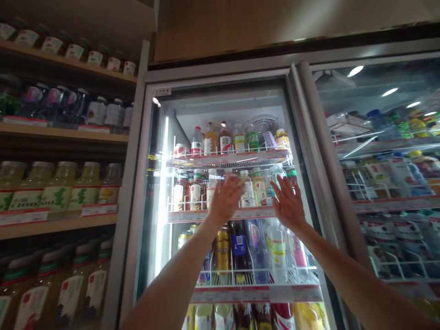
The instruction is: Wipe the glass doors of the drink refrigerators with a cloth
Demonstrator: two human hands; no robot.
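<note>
Both my arms reach up into an open drinks fridge (220,114). My left hand (225,199) is at the second wire shelf (192,214), fingers curled toward the bottles (246,189) there; whether it grips one is hidden. My right hand (287,204) is raised beside it, palm forward and fingers spread, in front of the same row of bottles and holding nothing. The top shelf (228,158) carries more bottles and cans. Below my hands stand cans and taller bottles (240,250) on a third shelf.
The glass fridge door (378,183) stands to the right, with another stocked cooler behind it. Wooden shelves (62,135) at the left hold rows of jars and bottled drinks. Red price strips (256,293) run along the shelf fronts.
</note>
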